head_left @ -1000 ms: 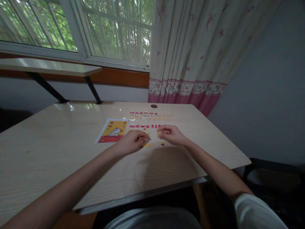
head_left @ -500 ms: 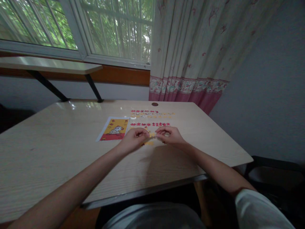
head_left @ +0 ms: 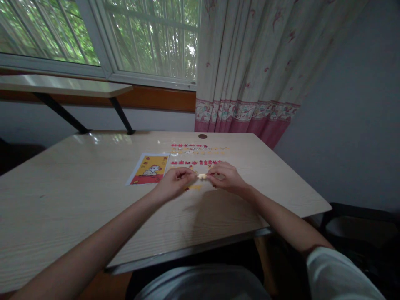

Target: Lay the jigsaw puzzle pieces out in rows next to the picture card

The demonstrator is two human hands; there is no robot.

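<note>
A small pale jigsaw puzzle piece (head_left: 202, 176) is pinched between my two hands, just above the table. My left hand (head_left: 175, 182) grips its left side with closed fingertips. On the opposite side, the fingers of my right hand (head_left: 227, 178) close on the right end. Whether it is a single piece or two joined is too small to tell. Yellow puzzle pieces (head_left: 195, 187) lie below and between the hands, partly hidden by them. Just beyond my fingers runs a row of red puzzle pieces (head_left: 195, 163).
A printed picture (head_left: 150, 171) of a white animal on yellow and red lies left of the pieces. Farther rows of red, yellow and white pieces (head_left: 200, 149) stretch across the wooden table (head_left: 93, 200). A raised shelf (head_left: 68, 85) stands at the back left, a curtain (head_left: 246, 75) behind.
The held piece has turned, from a yellow face to a paler look. My right hand has shifted slightly right, while my left hand stays almost in place.
</note>
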